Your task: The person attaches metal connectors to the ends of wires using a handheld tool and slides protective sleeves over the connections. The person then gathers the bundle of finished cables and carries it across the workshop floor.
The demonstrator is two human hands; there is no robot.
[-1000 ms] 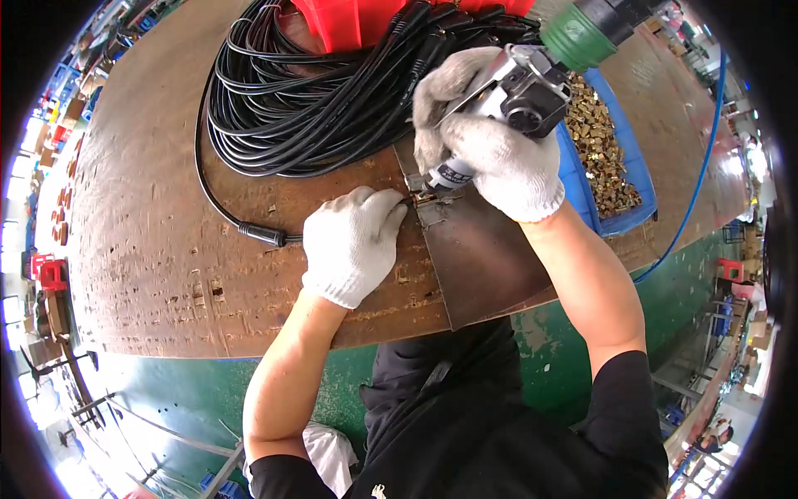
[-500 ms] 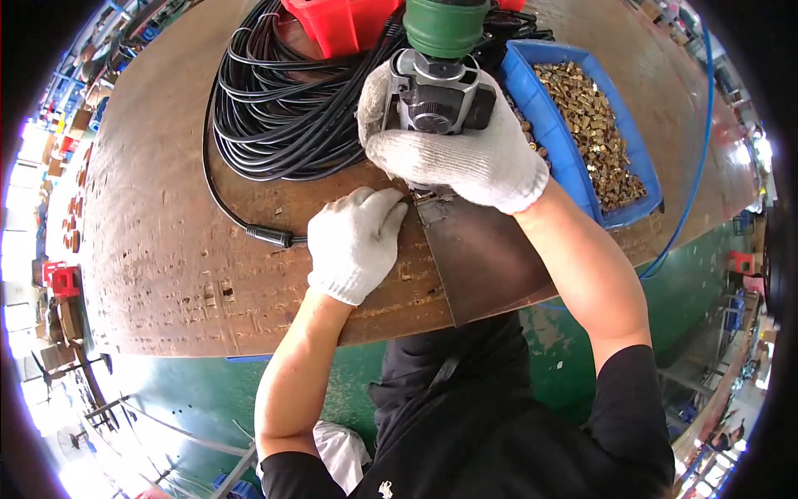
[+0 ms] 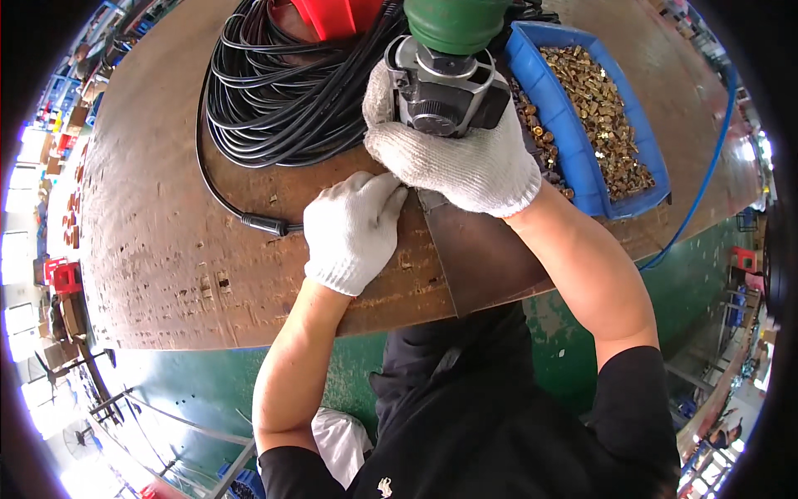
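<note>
My right hand (image 3: pixel 465 160), in a white knit glove, is wrapped round a power tool (image 3: pixel 442 98) with a green body and a grey and black metal head. The tool stands over a dark plate (image 3: pixel 478 249) on the table; its working end is hidden beneath the glove. Close by on the left, my left hand (image 3: pixel 349 226), also gloved, is closed with its fingertips next to the tool's underside. A black cable (image 3: pixel 264 223) with a thick moulded sleeve runs into the left hand, which grips it; the cable's end cannot be seen.
A large coil of black cable (image 3: pixel 266 108) lies at the far left of the hands, below a red bin (image 3: pixel 341 15). On the right, a blue tray (image 3: pixel 573 158) holds small brass pieces, with more brass fittings (image 3: pixel 540 137) beside it. A blue hose (image 3: pixel 706 191) hangs past the table's right side.
The tool and right hand have shifted slightly, the tool's green body tilting a little right. My left hand stays closed on the cable. The whole view has moved slightly.
</note>
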